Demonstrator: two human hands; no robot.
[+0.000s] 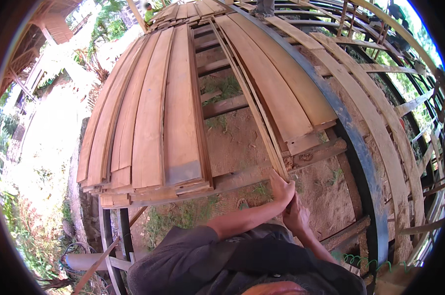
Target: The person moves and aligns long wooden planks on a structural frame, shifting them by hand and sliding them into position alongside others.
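Note:
A long, thin wooden board [253, 103], tilted up on its narrow edge, runs from the far end of the rack towards me. My left hand [281, 191] is closed around its near end. Just below and to the right, my right hand [297, 215] is also closed at that end, and its grip is partly hidden. To the left lies a stack of flat brown planks [183, 113] in side-by-side rows. More planks [271, 78] lie close along the board's right side.
Wooden crossbeams [227, 105] bridge the gap between the stacks, with bare soil below. A dark metal rail [353, 132] curves along the right, beside long pale timbers [380, 118]. Another person [266, 7] stands at the far end. Dark legs [125, 236] support the rack at near left.

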